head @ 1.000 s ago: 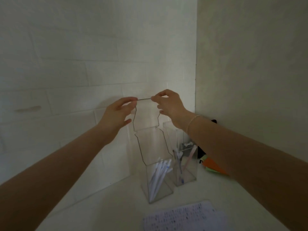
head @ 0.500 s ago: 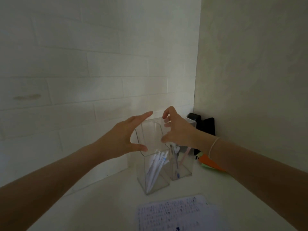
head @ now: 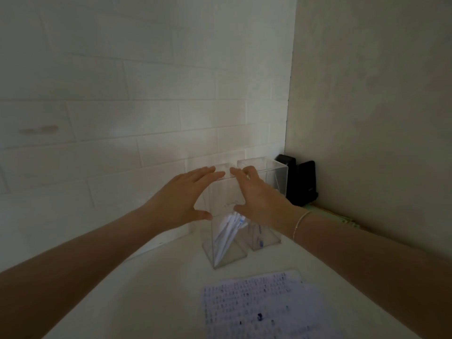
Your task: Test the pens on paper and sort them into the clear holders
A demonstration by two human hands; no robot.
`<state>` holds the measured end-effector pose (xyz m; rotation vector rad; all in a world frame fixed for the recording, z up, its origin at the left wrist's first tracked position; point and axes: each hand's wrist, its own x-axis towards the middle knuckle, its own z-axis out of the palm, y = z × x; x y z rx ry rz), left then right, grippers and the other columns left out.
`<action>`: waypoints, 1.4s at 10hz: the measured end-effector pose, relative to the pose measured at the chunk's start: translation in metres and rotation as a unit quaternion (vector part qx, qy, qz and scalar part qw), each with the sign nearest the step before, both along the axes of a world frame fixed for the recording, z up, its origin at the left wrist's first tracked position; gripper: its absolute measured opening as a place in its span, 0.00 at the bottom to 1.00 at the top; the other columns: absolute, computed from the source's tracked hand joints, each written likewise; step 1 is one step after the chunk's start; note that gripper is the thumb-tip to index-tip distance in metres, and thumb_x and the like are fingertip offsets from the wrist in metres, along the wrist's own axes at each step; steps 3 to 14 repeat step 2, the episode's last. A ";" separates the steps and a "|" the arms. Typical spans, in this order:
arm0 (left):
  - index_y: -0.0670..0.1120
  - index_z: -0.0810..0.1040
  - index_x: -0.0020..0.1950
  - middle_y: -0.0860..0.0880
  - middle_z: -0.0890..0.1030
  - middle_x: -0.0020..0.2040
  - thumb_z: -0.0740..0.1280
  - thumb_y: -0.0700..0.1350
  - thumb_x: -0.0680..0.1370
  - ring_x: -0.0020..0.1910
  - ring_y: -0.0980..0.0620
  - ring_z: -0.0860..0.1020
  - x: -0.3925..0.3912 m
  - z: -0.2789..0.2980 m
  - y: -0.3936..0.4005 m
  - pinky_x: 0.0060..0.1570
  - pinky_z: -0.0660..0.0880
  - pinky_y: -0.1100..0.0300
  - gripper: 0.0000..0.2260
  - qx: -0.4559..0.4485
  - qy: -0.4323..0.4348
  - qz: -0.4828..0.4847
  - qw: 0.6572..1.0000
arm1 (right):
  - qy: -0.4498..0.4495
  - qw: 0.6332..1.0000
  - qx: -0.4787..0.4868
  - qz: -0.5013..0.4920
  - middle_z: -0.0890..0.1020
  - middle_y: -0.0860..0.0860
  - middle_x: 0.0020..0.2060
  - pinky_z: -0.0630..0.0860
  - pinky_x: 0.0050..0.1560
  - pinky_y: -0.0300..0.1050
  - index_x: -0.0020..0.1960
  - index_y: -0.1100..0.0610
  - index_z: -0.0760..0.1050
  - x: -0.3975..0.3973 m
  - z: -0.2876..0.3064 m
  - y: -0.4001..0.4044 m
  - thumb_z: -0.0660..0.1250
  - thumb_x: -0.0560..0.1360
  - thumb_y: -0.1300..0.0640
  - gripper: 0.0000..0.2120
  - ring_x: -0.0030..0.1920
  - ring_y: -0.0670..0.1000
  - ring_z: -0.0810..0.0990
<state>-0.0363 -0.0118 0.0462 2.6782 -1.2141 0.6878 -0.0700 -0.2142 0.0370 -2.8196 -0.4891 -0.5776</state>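
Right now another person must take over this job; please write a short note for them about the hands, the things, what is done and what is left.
Left hand: open, fingers straight, at the left side of the front clear holder.
Right hand: open, fingers on the same holder's top right; whether they press it is unclear.
Neither hand holds a pen.
Front holder: white pens leaning inside, standing on the white table.
Second clear holder: beside it, nearer the corner, with a few pens.
Test paper: flat in front, covered with marks.
Done: pens sit in both holders.
Left: no loose pen is visible; check off-view.
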 end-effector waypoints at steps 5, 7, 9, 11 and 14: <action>0.54 0.35 0.74 0.49 0.41 0.77 0.67 0.61 0.71 0.76 0.52 0.44 -0.013 0.012 -0.002 0.74 0.47 0.50 0.46 0.104 -0.009 0.080 0.991 | -0.079 0.996 -0.023 0.032 0.47 0.57 0.77 0.55 0.72 0.44 0.77 0.52 0.40 -0.039 0.041 -0.002 0.66 0.76 0.52 0.42 0.75 0.56 0.55; 0.54 0.35 0.74 0.49 0.41 0.77 0.67 0.61 0.71 0.76 0.52 0.44 -0.013 0.012 -0.002 0.74 0.47 0.50 0.46 0.104 -0.009 0.080 0.991 | -0.079 0.996 -0.023 0.032 0.47 0.57 0.77 0.55 0.72 0.44 0.77 0.52 0.40 -0.039 0.041 -0.002 0.66 0.76 0.52 0.42 0.75 0.56 0.55; 0.54 0.35 0.74 0.49 0.41 0.77 0.67 0.61 0.71 0.76 0.52 0.44 -0.013 0.012 -0.002 0.74 0.47 0.50 0.46 0.104 -0.009 0.080 0.991 | -0.079 0.996 -0.023 0.032 0.47 0.57 0.77 0.55 0.72 0.44 0.77 0.52 0.40 -0.039 0.041 -0.002 0.66 0.76 0.52 0.42 0.75 0.56 0.55; 0.54 0.35 0.74 0.49 0.41 0.77 0.67 0.61 0.71 0.76 0.52 0.44 -0.013 0.012 -0.002 0.74 0.47 0.50 0.46 0.104 -0.009 0.080 0.991 | -0.079 0.996 -0.023 0.032 0.47 0.57 0.77 0.55 0.72 0.44 0.77 0.52 0.40 -0.039 0.041 -0.002 0.66 0.76 0.52 0.42 0.75 0.56 0.55; 0.54 0.35 0.74 0.49 0.41 0.77 0.67 0.61 0.71 0.76 0.52 0.44 -0.013 0.012 -0.002 0.74 0.47 0.50 0.46 0.104 -0.009 0.080 0.991 | -0.079 0.996 -0.023 0.032 0.47 0.57 0.77 0.55 0.72 0.44 0.77 0.52 0.40 -0.039 0.041 -0.002 0.66 0.76 0.52 0.42 0.75 0.56 0.55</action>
